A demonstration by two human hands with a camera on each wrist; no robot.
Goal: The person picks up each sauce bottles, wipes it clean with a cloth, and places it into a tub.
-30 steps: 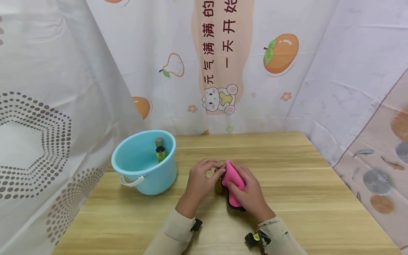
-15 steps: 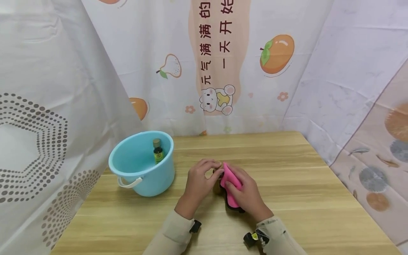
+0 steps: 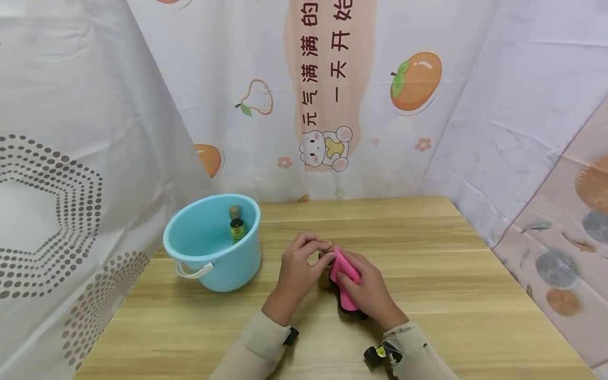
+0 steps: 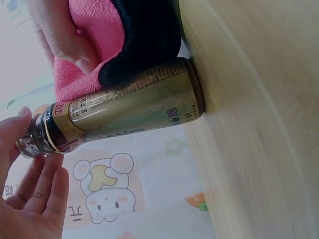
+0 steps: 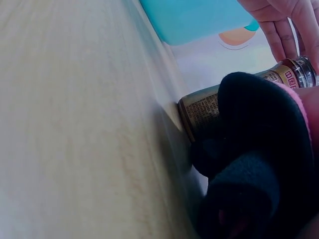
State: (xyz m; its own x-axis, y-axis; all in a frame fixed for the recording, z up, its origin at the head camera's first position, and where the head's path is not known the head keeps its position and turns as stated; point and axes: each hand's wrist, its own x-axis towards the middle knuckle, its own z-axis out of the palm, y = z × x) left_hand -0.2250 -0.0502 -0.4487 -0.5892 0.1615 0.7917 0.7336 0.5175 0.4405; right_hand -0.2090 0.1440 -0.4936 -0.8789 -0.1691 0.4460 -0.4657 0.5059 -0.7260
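A brown-gold glass bottle with a printed label stands upright on the table, seen sideways in both wrist views. My left hand pinches its neck and capped top between thumb and fingers. In my right hand is a folded plush cloth, pink on one side and black on the other. The cloth lies against the side of the bottle, and its black part covers much of the label in the right wrist view. From the head camera, hands and cloth hide most of the bottle.
To the left stands a light blue bucket with a white handle. Inside leans a small dark bottle with a tan cap. Printed curtains hang behind and beside the wooden table.
The cloth's top edge has dropped slightly and its visible pink part looks narrower as the right hand shifts it against the bottle. The left hand stays at the bottle's top.
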